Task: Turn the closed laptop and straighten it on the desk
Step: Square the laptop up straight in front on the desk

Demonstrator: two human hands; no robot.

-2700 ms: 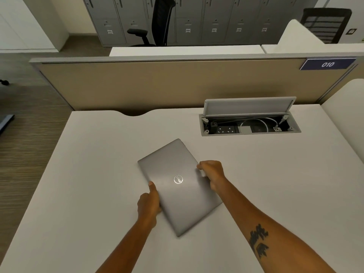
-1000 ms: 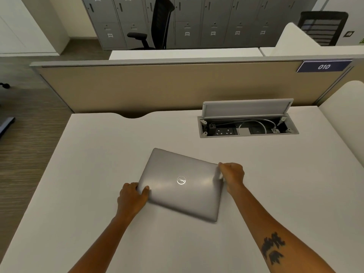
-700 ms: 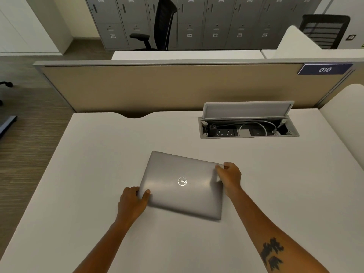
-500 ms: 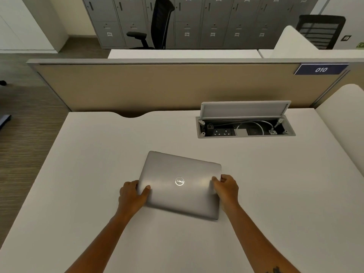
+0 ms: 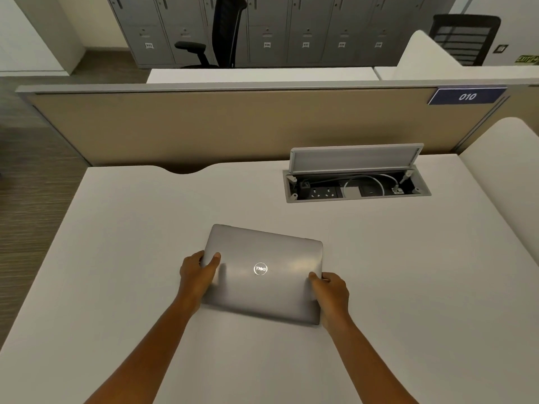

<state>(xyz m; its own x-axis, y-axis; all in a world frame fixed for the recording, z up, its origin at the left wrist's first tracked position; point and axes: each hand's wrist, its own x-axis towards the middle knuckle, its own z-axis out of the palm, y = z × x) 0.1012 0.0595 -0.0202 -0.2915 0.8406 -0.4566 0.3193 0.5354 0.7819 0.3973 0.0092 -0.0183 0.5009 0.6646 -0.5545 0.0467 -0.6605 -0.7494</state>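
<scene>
Closed laptop (image 5: 262, 272) lies flat on the white desk (image 5: 116, 228), near the middle, lid up with the round logo toward you. Your left hand (image 5: 196, 272) clamps the left short edge, thumb on the lid, fingers wrapped round the side and out of sight beneath. Your right hand (image 5: 332, 293) grips the right edge toward its near corner, thumb tip on the lid, the rest curled at the side. Both hands closed on the laptop, nothing else held. Progress, as a judgement: the turn looks mostly made, since the long edges run roughly across the desk; but the laptop sits a little skewed (far edge slopes down toward the right, not parallel with the divider (image 5: 233, 126) or the open cable box (image 5: 357, 185)). Left to do: a small twist to square it up, then let go. The cable box is well apart from the laptop, so nothing crowds the last nudge.
</scene>
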